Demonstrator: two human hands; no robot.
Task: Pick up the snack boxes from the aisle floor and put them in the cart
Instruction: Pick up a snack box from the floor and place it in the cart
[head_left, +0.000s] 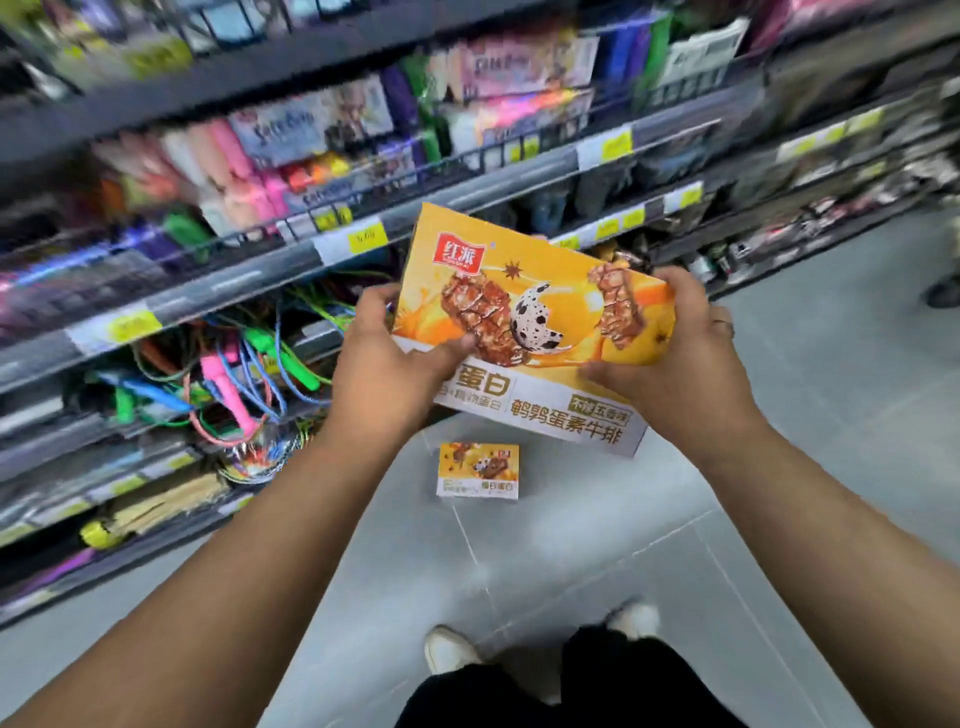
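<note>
head view: your left hand (387, 358) and right hand (670, 364) grip the snack box (530, 322) by its ends, held above the floor (571, 545); it seems light, stiff cardboard. a second box (478, 470) lies below.

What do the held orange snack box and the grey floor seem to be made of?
Orange-and-white printed snack box: likely glossy coated cardboard, given flat panels and crisp folded edges. Grey aisle floor: smooth tile, perhaps ceramic, given straight joint lines and a dull sheen.
</note>
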